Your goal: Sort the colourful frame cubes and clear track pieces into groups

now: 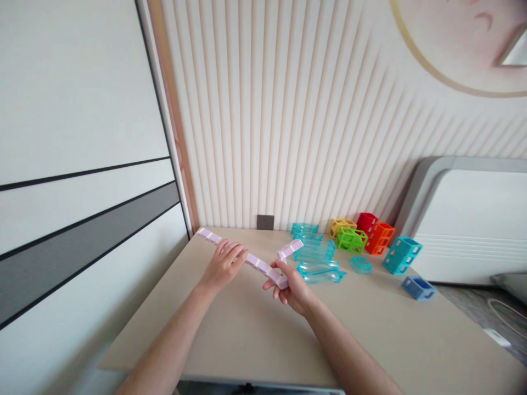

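A lilac-and-white twisty snake puzzle (258, 264) is stretched slantwise over the table, its long straight run reaching toward the back left. At its right end the chain bends back, and a short section sticks up toward the upper right. My left hand (225, 262) is closed over the middle of the straight run, fingers on top. With thumb above and fingers below, my right hand (293, 288) grips the puzzle near the bend. Part of the chain there is hidden by the right hand.
Clear turquoise plastic pieces (319, 271) lie right of the puzzle. Beyond are yellow (341, 226), green (351, 240), red (366, 222) and orange (379, 238) frame blocks, then teal (402, 255) and blue blocks (419, 288) near the table's right edge. A ribbed wall with a socket (265, 222) stands behind.
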A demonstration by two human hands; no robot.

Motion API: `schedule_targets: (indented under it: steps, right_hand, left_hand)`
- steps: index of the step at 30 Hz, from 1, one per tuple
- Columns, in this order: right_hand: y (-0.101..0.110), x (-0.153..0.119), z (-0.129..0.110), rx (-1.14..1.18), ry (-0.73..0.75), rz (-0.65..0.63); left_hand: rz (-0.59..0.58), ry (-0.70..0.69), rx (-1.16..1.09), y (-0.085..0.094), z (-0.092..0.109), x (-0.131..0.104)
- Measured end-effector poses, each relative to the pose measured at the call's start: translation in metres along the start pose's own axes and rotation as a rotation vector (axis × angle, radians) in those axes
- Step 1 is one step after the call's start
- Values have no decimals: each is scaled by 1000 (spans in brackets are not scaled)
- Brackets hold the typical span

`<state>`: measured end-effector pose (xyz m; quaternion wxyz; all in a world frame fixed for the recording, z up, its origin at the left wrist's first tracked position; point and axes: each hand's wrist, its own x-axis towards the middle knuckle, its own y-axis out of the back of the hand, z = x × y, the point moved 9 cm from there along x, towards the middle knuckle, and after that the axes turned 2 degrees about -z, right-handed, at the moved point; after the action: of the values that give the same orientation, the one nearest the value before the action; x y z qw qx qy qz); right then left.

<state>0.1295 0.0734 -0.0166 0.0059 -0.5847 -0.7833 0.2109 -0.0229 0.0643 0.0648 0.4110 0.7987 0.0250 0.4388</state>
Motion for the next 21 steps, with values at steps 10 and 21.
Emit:
schedule_targets:
  steps: [10,21]
  right_hand:
    - [3,1,-8,-360,257,113]
    - [24,-13,-26,28,455,408]
  left_hand:
    - [-193,-147,-112,-26,47,8]
    - [18,-106,-18,-4,52,13]
